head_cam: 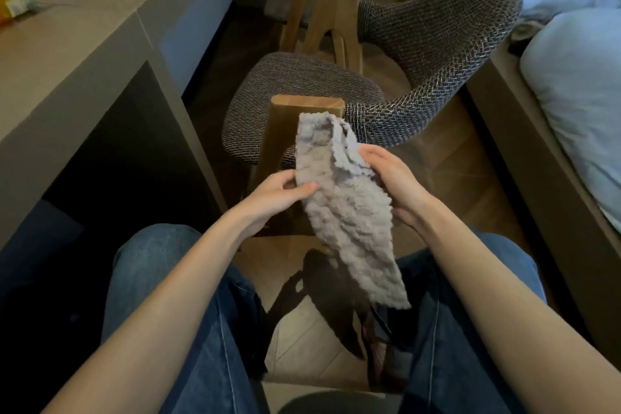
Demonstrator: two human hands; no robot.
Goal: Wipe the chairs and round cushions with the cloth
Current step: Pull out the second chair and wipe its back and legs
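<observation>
As I face the chair [437, 44], both my hands hold the grey cloth [349, 218] just in front of its near wooden armrest [307, 107]. My left hand [279, 193] pinches the cloth's left edge between thumb and fingers. My right hand [389, 178] grasps the bunched right edge, fingers curled under it. The cloth's upper end overlaps the armrest's top, and its lower end hangs between my 2 knees in jeans [174, 279]. Behind the armrest lies the chair's round cushion [302, 81], with the woven backrest curving round its right. A desk [84, 54] runs left of the chair, white bedding [578, 94] right of it.
</observation>
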